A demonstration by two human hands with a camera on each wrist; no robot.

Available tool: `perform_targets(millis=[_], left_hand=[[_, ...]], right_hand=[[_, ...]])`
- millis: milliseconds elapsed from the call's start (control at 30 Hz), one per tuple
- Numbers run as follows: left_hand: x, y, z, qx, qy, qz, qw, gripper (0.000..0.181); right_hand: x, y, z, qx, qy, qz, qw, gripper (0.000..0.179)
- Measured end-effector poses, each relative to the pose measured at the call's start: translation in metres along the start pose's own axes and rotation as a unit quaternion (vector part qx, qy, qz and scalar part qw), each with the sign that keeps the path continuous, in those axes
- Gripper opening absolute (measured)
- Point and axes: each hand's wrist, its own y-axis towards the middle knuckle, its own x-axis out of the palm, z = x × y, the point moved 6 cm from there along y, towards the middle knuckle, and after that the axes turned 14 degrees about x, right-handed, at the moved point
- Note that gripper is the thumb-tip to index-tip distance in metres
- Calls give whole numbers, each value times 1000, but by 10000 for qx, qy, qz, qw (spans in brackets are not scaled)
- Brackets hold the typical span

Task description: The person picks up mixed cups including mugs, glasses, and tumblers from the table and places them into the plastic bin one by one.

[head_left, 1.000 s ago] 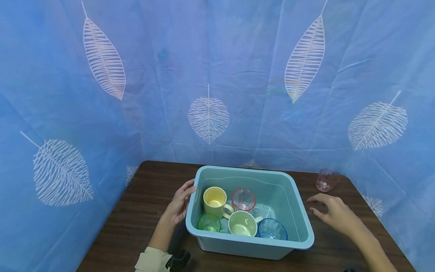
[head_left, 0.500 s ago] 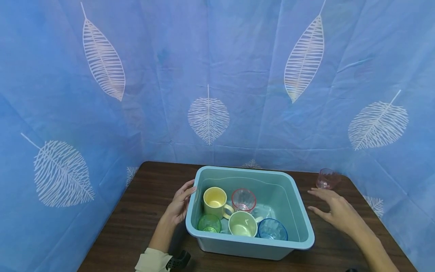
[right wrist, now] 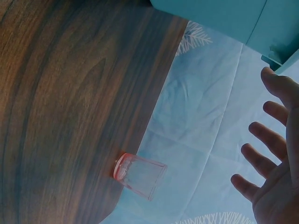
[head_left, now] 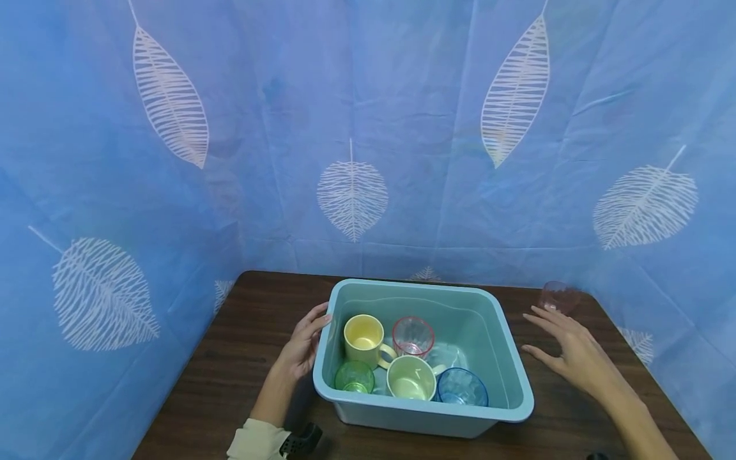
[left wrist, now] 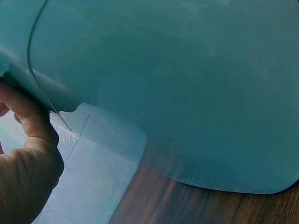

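Observation:
A light blue plastic basin (head_left: 431,418) stands on the table. It holds a yellow mug (head_left: 363,332), a pale green mug (head_left: 411,378), a green glass (head_left: 354,377), a red-rimmed clear glass (head_left: 413,337) and a blue glass (head_left: 462,387). My left hand (head_left: 305,345) grips the basin's left rim; in the left wrist view the thumb (left wrist: 35,123) lies at the basin's edge. Right of the basin, my right hand (head_left: 581,354) is held with fingers spread and nothing in it. Just beyond its fingertips stands a pink glass (right wrist: 142,175), partly overlapped by them in the head view.
The dark wooden table (head_left: 230,370) has its back edge close to a blue curtain (head_left: 276,179) with white leaf prints. The curtain also runs along the left and right sides. A black wrist strap (head_left: 301,441) sits below the left sleeve.
My right hand has moved slightly away from me, towards the pink glass, and its fingers have straightened and spread. The left hand and the basin have stayed in place.

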Motion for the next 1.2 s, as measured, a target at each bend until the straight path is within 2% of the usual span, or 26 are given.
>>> perform_targets(millis=[133, 333, 1033, 1200], left_hand=[[-1, 1, 0, -76, -38, -38, 10000, 41], [-1, 1, 0, 36, -36, -180, 9998, 39], [-1, 2, 0, -35, -91, -63, 9999, 34], [-1, 1, -1, -102, -75, 21, 9999, 34]], right_hand=[[0, 2, 0, -10, -28, 36, 10000, 64], [-1, 3, 0, -105, -33, 188, 9998, 64], [-2, 8, 12, -64, -486, 351, 9982, 66], [0, 8, 15, -171, -549, 432, 9974, 69]])
